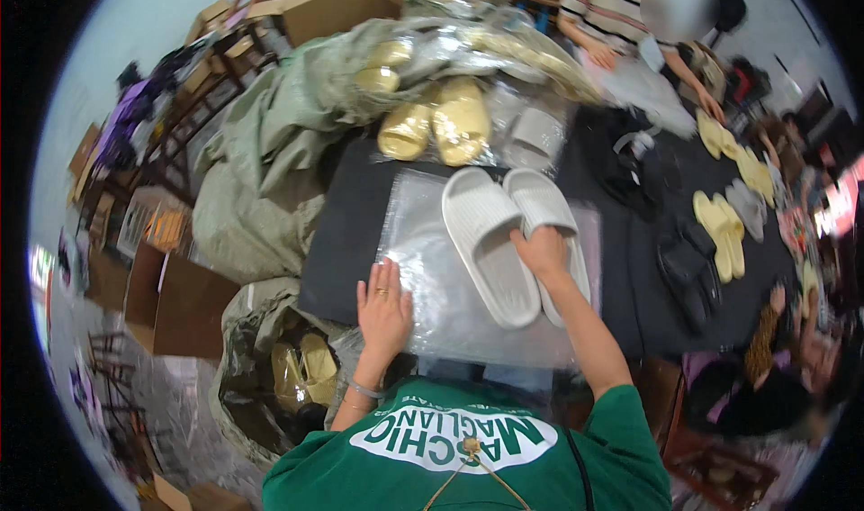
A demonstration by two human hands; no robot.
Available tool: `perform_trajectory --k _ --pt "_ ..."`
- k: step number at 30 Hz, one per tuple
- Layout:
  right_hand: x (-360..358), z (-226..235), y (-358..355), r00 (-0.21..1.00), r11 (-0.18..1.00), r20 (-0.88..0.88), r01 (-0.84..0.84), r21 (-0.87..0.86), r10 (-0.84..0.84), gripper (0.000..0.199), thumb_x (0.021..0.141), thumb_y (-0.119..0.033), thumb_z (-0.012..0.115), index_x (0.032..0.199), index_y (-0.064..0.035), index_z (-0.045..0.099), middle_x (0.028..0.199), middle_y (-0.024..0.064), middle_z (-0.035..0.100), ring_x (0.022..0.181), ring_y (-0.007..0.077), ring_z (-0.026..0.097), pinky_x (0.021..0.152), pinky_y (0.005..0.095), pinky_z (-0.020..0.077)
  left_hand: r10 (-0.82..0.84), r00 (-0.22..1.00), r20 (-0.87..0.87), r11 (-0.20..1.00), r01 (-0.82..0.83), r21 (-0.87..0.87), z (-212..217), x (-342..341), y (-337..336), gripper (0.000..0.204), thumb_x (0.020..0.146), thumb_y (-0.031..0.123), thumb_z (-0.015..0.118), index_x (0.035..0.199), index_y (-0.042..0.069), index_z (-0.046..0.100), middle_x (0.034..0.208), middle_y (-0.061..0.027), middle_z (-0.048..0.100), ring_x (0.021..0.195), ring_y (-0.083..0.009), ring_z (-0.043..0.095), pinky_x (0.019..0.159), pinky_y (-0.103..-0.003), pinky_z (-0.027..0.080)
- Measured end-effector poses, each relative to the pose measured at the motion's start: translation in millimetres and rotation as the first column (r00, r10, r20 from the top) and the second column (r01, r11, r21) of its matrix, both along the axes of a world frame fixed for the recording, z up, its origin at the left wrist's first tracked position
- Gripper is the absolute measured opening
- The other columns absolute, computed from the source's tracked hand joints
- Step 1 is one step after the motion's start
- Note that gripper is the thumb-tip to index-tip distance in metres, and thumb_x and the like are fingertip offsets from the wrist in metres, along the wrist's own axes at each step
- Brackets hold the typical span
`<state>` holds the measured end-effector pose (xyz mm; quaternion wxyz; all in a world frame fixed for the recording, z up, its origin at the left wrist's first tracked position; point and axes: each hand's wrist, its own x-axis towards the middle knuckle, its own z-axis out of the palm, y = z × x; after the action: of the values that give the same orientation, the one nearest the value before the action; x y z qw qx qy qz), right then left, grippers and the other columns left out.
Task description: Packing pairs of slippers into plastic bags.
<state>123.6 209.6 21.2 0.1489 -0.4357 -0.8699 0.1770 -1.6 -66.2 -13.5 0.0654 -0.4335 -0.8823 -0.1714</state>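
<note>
A pair of pale grey-white slide slippers (475, 207) lies over a stack of clear plastic bags (450, 308), toes pointing away from me. My right hand (545, 254) grips the pair where the two slippers meet, with the fingers partly hidden at the strap edges. To the left, my left hand (384, 311) rests flat on the bags' left edge, its fingers stretched out and holding nothing. Beyond the pair are bagged yellow slippers (461, 122) and a bagged grey slipper (535, 139).
A green woven sack (261, 196) is heaped left of the black table (346, 232). Bagged yellow slippers (306, 371) sit in an open sack below. Black shoes (688, 268) and yellow slippers (720, 234) lie on the right; another person (612, 11) works at the far side.
</note>
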Motion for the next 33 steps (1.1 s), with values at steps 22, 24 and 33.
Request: perform_trajectory --k 22,24,33 --pt "304.8 65.7 62.2 0.934 0.898 -0.245 0.143 -0.416 -0.262 0.034 0.085 -0.020 0.061 0.110 0.0046 0.062 0.101 0.0115 0.067 0.094 0.0194 0.061 0.085 0.0319 0.0458 0.022 0.998 -0.054 0.990 -0.029 -0.138 -1.6 3.7 0.7 0.052 0.099 0.027 0.033 0.146 0.005 0.033 0.154 -0.0084 0.029 0.143 -0.0255 0.024 0.115 -0.045 0.016" --pt "309.2 62.7 62.6 0.922 0.918 -0.237 0.222 -0.328 -0.307 0.040 0.085 -0.023 0.063 0.114 0.0057 0.062 0.107 0.0136 0.067 0.100 0.0219 0.062 0.088 0.0321 0.0457 0.020 0.998 -0.054 0.991 -0.027 -0.134 0.9 2.6 2.4 0.052 0.099 0.028 0.033 0.146 0.005 0.033 0.154 -0.0085 0.029 0.143 -0.0255 0.024 0.115 -0.045 0.016" --pt "394.2 -29.5 158.6 0.738 0.748 -0.206 0.663 0.046 -0.642 0.037 0.086 -0.026 0.055 0.114 -0.0026 0.061 0.108 0.0254 0.063 0.105 0.0423 0.058 0.087 0.0433 0.0448 0.014 0.999 -0.043 0.995 -0.019 -0.097 -4.8 -0.6 4.3 0.053 0.098 0.027 0.037 0.146 0.005 0.034 0.153 -0.0094 0.031 0.142 -0.0269 0.026 0.114 -0.046 0.016"
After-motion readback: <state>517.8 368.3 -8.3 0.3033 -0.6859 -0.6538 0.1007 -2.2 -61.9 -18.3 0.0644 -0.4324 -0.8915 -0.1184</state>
